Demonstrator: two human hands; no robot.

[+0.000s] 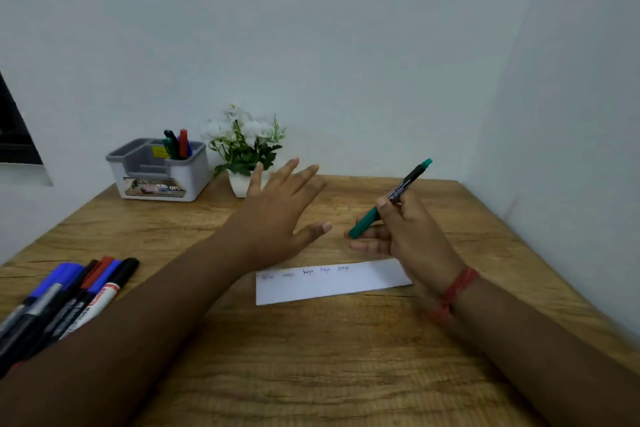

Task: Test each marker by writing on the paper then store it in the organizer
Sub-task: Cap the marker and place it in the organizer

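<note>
A green marker is held above a strip of paper on the desk.

Loose markers (65, 295) lie at 8 o'clock; the organizer (159, 170) stands at 10 o'clock. The left hand (277, 215) is spread open, fingers apart. The green marker (388, 199) is gripped by the right hand (412, 236), above the paper (332, 282).

wooden desk (311, 357); pale walls (311, 28); corner right; potted flowers (244, 146)
</note>
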